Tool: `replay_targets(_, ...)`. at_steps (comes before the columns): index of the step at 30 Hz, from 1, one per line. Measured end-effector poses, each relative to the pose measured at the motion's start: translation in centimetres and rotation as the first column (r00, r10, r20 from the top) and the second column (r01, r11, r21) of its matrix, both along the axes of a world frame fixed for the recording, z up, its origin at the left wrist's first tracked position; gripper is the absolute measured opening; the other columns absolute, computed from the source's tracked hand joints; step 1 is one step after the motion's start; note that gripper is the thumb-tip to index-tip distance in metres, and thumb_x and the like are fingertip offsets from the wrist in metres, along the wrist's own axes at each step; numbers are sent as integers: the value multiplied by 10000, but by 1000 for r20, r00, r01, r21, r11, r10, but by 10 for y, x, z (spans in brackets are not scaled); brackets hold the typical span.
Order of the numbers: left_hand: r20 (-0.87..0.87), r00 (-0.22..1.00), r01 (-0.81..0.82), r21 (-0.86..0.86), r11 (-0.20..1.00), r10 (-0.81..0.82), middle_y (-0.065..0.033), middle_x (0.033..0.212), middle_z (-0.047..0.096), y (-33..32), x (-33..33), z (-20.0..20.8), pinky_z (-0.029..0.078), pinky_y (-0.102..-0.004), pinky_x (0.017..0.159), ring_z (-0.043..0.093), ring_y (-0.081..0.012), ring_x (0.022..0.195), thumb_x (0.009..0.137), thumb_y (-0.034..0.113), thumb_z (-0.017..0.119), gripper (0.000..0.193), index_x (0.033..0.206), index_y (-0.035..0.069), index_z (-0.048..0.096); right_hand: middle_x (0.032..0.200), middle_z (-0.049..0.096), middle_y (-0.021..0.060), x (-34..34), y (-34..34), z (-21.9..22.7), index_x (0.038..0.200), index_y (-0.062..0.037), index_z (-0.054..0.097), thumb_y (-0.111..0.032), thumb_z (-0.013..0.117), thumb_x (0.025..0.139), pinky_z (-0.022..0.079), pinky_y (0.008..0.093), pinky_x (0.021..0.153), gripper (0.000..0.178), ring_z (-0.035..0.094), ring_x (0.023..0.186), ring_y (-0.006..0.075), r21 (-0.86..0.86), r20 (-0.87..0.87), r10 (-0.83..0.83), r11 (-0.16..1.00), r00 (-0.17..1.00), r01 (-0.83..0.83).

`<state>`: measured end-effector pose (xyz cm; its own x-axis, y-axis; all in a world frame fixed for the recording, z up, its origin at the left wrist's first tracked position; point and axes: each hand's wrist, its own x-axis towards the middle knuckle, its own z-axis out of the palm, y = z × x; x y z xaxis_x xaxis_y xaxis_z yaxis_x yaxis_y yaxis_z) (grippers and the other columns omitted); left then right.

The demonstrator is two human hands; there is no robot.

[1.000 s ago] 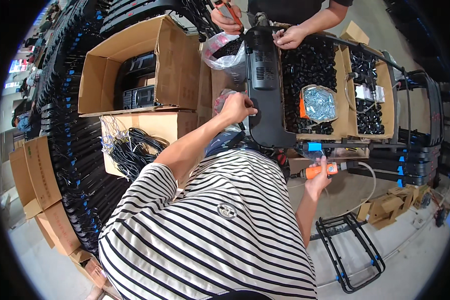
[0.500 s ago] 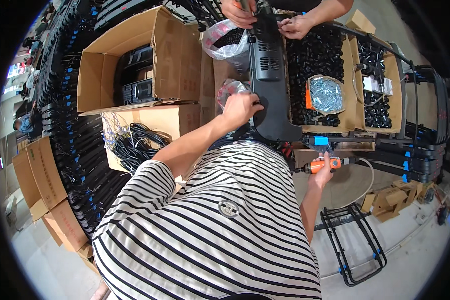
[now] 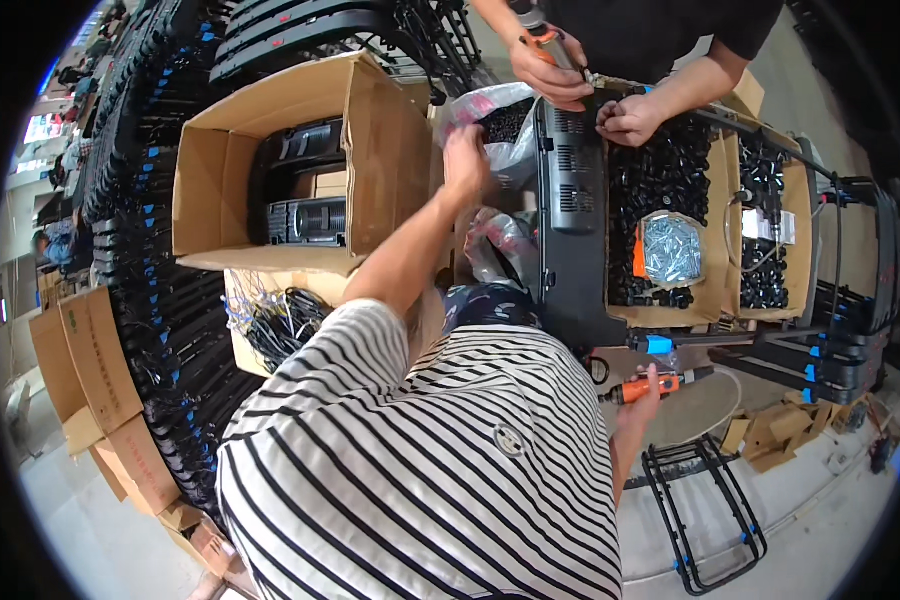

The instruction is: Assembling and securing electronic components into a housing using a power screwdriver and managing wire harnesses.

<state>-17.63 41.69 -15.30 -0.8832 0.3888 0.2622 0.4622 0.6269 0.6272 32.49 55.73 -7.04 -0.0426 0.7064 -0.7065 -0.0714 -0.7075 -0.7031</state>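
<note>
My left hand [image 3: 465, 160] is at the near left edge of a clear plastic bag [image 3: 518, 152] full of small black parts [image 3: 505, 124]. Blur and its angle hide what the fingers do. Low on the right, my right hand [image 3: 642, 402] grips an orange power screwdriver [image 3: 646, 387] with a pale hose. Between my arms lies a long black plastic housing [image 3: 576, 262] with vent slots. Across from me, a co-worker's hand [image 3: 550, 72] holds another orange screwdriver [image 3: 550, 38] at the far end of the housing. The co-worker's other hand [image 3: 630, 120] is half closed beside it.
Right of the housing stand cardboard trays [image 3: 722, 230] of black fittings, with a bag of silver screws [image 3: 672, 250] on top. At left, an open carton [image 3: 390, 165] holds black housings, above a bundle of black cables [image 3: 290, 325]. A black frame [image 3: 705, 515] lies on the floor.
My left hand has left the near part of the housing and moved forward to the bag of black parts. The co-worker's screwdriver now shows more fully. My right hand still holds its screwdriver.
</note>
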Motion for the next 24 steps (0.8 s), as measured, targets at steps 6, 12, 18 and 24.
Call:
replay_targets(6, 341, 909, 363, -371, 855, -238, -237, 1051, 640, 40, -77, -84, 488, -442, 901, 608, -387, 1018, 762, 235, 679, 338, 1035, 39, 642, 792, 601, 38, 11, -36, 2, 926, -76, 563, -230, 621, 912, 452, 282, 623, 166, 529, 650, 128, 40, 29, -99, 994, 995, 98)
replay_targets(12, 435, 844, 499, -417, 760, -315, -221, 972, 677, 53, -74, -100, 527, -418, 868, 651, -367, 969, 714, 262, 708, 306, 931, 47, 708, 762, 567, 40, 10, -65, 6, 894, -57, 549, -191, 589, 917, 463, 306, 616, 141, 521, 634, 143, 83, 52, -247, 967, 968, 243)
replay_targets(18, 441, 871, 361, -272, 892, -218, -214, 870, 690, 40, -66, -98, 561, -401, 773, 689, -339, 867, 699, 209, 695, 207, 805, 33, 716, 775, 568, 51, 17, -59, -2, 888, -54, 539, -189, 594, 913, 469, 317, 623, 148, 525, 640, 147, 69, -9, -204, 977, 979, 204)
replay_targets(24, 811, 550, -298, 414, 860, -199, -208, 855, 692, 24, -71, -82, 555, -370, 766, 698, -309, 833, 720, 162, 668, 176, 856, 74, 736, 777, 568, 54, 25, -55, -3, 918, -58, 533, -183, 604, 909, 470, 321, 624, 144, 527, 644, 147, 95, -21, -188, 977, 982, 189)
